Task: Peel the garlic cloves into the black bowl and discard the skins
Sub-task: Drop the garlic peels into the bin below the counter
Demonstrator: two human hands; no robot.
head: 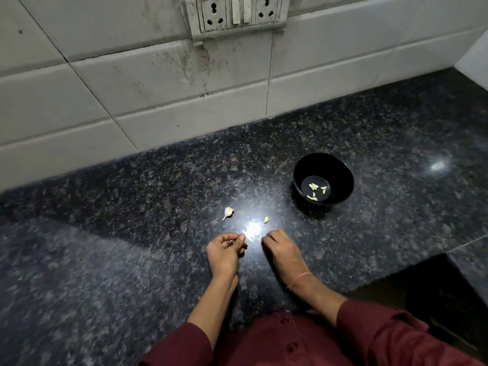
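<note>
**garlicfan22:** ok so what's going on with the hands here? Where's the garlic sitting?

**countertop_kev:** Both hands are hovering low over the dark speckled tabletop (132,233), right by the bright glare spot. The left hand (225,250) is curling its fingers in and pinching a small pale piece (232,241). It's too tiny to tell if that's skin or clove. The right hand (280,250) is pointing its curled fingers down at the tabletop just beside the glare. Honestly I can't tell if it's grasping anything, since the fingertips are hiding whatever's under them.

**garlicfan22:** and the bowl?

**countertop_kev:** The black bowl (343,180) is standing upright on the tabletop, beyond the right hand and off to the right, well apart from both hands. A few peeled cloves (315,191) are lying in the bottom of it. One unpeeled clove (228,212) with its little stalk is lying on the tabletop just beyond the left hand. A small yellowish clove (266,220) is lying between the hands and the bowl, near the right hand's fingertips.

**garlicfan22:** anything else showing?

**countertop_kev:** A grimy tiled wall (158,96) is running behind the tabletop, with a socket panel (236,13) up top. The person is wearing dark red sleeves (383,328) and an orange thread (299,279) round the right wrist.
</note>
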